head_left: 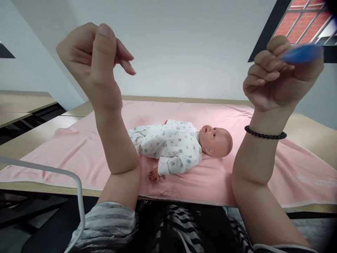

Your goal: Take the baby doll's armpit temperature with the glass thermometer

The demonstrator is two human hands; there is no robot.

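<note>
My left hand [96, 58] is raised on the left with its fingers curled and the thumb pressed against them. What lies between thumb and fingers, if anything, is hidden. On the right, my right hand [280, 75] is up at a similar height, its fingers bent around a small blue object [301, 53]. Motion blur hides what kind of object it is. Between my forearms a baby doll [168, 142] lies on its back, in a white printed outfit, head to the right. Both hands are well above the doll and apart from it.
A pink blanket [210, 182] covers much of the wooden table [322, 142] under the doll. A white curved bar [64, 171] stands at the near left. Other tables [23, 100] are at the far left, and a barred window [302, 24] is at upper right.
</note>
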